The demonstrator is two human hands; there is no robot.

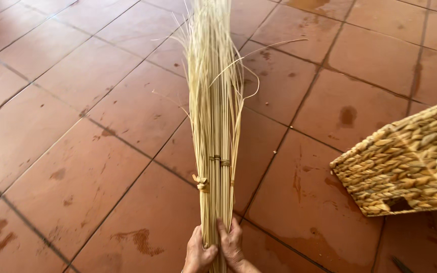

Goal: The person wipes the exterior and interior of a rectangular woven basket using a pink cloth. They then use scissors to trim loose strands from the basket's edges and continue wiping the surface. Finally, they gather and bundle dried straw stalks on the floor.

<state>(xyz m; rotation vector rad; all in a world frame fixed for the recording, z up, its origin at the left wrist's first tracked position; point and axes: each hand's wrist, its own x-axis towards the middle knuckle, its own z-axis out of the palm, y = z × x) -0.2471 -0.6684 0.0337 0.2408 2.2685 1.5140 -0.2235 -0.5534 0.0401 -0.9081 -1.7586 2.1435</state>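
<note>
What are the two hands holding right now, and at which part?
Both the left hand and the right hand grip a tied bundle of pale straw stalks at its lower end, below the ties, with the loose tips pointing away.

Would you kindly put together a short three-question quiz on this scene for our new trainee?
1. True or false: both hands grip the bundle of pale reeds near its lower end.
2. Which lies to the right of the bundle? A) a woven basket B) a metal bucket C) a glass jar
3. Fill in: the floor is covered with reddish-brown ____.

Key:
1. True: the left hand and right hand clasp the stalks below the straw ties.
2. A: the woven basket lies tilted on the floor.
3. Tiles.
</note>
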